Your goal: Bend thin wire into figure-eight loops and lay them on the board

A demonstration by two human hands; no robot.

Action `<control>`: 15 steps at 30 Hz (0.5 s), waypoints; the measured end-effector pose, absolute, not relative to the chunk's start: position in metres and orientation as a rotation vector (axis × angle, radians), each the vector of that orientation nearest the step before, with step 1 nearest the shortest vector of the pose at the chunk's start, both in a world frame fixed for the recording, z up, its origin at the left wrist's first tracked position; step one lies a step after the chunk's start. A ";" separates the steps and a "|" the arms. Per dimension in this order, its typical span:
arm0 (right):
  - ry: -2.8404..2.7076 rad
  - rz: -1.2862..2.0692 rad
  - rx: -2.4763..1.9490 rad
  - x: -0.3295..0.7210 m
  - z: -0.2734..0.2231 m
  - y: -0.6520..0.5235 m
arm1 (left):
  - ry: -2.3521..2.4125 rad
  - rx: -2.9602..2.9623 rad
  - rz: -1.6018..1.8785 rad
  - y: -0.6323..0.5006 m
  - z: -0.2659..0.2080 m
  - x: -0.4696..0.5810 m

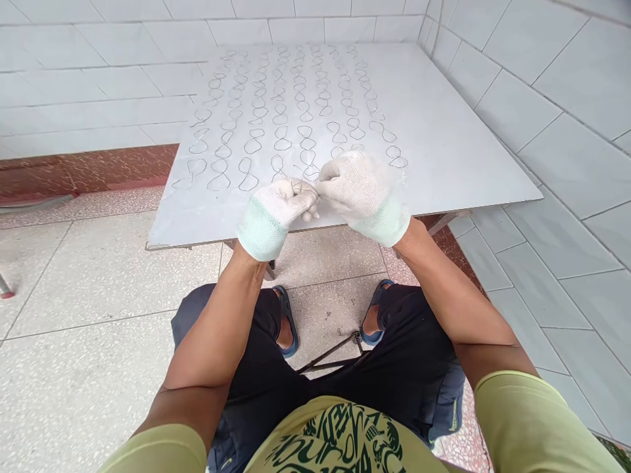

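Note:
Both my hands wear white knit gloves and meet over the near edge of a white board (pixel 444 151). My left hand (pixel 280 207) and my right hand (pixel 357 187) are closed, fingertips touching, pinching a thin wire piece (pixel 302 186) between them; most of it is hidden by the fingers. Rows of bent figure-eight wire loops (pixel 280 112) lie on the board beyond my hands, the nearest row just past my knuckles.
The board rests on a low stand above a speckled tile floor (pixel 89 315). White tiled walls stand behind and to the right (pixel 542 98). Thin metal rods (pixel 330 355) lie on the floor between my sandalled feet. My knees are under the board's near edge.

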State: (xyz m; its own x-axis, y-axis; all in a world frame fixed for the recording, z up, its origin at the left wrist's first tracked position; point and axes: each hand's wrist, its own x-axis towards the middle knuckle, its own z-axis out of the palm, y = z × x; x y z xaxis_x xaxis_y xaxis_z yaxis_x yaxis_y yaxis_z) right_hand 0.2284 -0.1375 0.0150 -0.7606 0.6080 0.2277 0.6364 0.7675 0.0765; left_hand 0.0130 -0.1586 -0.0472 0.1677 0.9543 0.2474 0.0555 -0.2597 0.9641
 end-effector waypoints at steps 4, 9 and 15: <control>-2.699 -0.132 -0.932 0.229 0.015 -0.139 | 0.936 1.566 1.205 -0.154 -0.050 0.013; -2.668 0.078 -0.984 0.227 0.011 -0.134 | 0.822 1.563 1.240 -0.148 -0.052 0.014; -2.444 0.380 -0.902 0.225 -0.008 -0.139 | 0.841 1.439 1.230 -0.151 -0.049 0.016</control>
State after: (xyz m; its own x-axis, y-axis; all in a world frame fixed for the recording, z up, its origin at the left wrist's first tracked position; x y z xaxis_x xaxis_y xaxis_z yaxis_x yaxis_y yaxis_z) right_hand 0.2250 -0.1388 -0.0078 -0.6533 0.6663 0.3594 0.5256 0.7409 -0.4181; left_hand 0.0156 -0.1507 -0.0486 0.2339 0.9384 0.2542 -0.1036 -0.2359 0.9662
